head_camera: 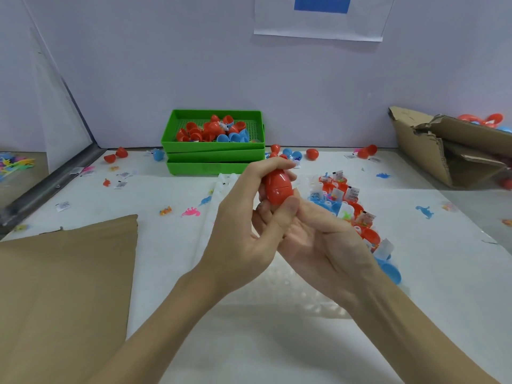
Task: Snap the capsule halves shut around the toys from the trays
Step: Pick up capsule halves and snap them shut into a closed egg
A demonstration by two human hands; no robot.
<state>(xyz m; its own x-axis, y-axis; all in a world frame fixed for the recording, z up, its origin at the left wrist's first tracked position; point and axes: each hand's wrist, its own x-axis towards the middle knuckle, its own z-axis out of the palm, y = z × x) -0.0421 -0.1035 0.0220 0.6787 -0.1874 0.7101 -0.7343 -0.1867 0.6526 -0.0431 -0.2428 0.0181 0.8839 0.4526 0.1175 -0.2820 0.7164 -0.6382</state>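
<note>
Red plastic fills the middle of the head camera's view: an egg-shaped capsule held up above a white table, between both hands. A faint seam runs round its waist where the two halves meet, and they look joined or very nearly so. Whether a toy is inside cannot be seen.

The left hand comes in from the lower left, its wrist bent upward. Its fingers curl over the top of the capsule and pinch the narrow upper end. The right hand comes in from the lower right, palm turned up. Its thumb presses against the lower front of the shell and its fingers cup the bottom from behind. Both hands grip the capsule closely, one on each half.

By its look, the capsule is likely light, hollow and stiff, with a glossy, slippery skin. It would probably flex a little before clicking. The sensible hold is one hand on each half, away from the seam, squeezing straight along the egg's length so the rims meet squarely.

Just behind the right hand, a row of open red and blue halves stands on the table, holding small toys and paper labels. Farther back sits a stack of green trays, the top one filled with more halves. Loose toy figures and labels are scattered around. Brown cardboard lies at the lower left, and a torn box sits at the right.
</note>
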